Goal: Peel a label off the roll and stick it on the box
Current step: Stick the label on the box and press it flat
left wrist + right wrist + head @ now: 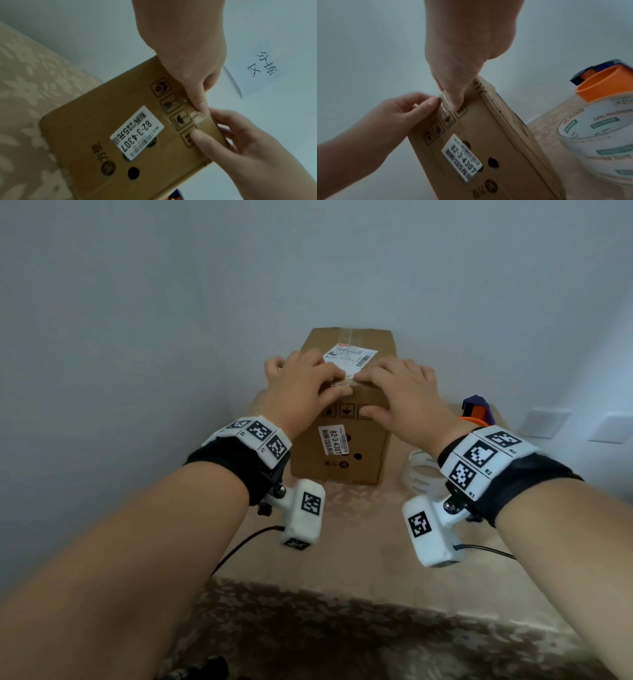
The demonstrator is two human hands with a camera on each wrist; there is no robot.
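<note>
A tall brown cardboard box [342, 465] stands on the table, with a white shipping label [351, 355] on its top and a small white "82-3-4307" label [137, 133] on its front. My left hand [340, 383] lies on the top's near edge, fingers on the shipping label's near edge. Its thumb [197, 100] presses a strip of clear tape [201, 116] folded over that edge. My right hand [364, 393] rests beside it, fingers on top, thumb [455, 100] pressed on the front face. The roll of clear tape [594, 135] lies right of the box.
An orange and dark blue dispenser [604, 79] stands behind the roll. A patterned beige cloth covers the table [359, 542]. The wall is close behind the box, with a handwritten paper sign [262, 65] and white sockets [544, 422] at the right.
</note>
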